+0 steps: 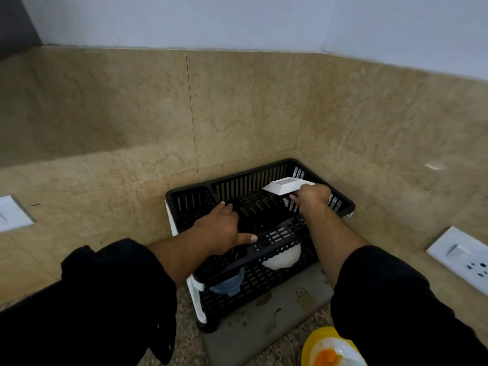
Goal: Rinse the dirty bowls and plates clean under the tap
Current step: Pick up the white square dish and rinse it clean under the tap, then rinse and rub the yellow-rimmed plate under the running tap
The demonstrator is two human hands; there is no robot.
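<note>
A black two-tier dish rack [340, 207] stands in the corner of the counter. My right hand [313, 198] grips a white rectangular dish [284, 186] over the rack's upper tier at its far right. My left hand [224, 231] rests on the upper tier's front left, fingers spread and thumb lying along the front rail. On the lower tier a white bowl [282, 258] and a blue bowl [228, 285] sit upside down. No tap or sink is in view.
A grey patterned mat [277, 318] lies under the rack on the speckled counter. A yellow bottle with an orange cap [327, 350] stands at the bottom right. Wall sockets sit at the left [13, 213] and right [464, 257]. Beige tiled walls close the corner.
</note>
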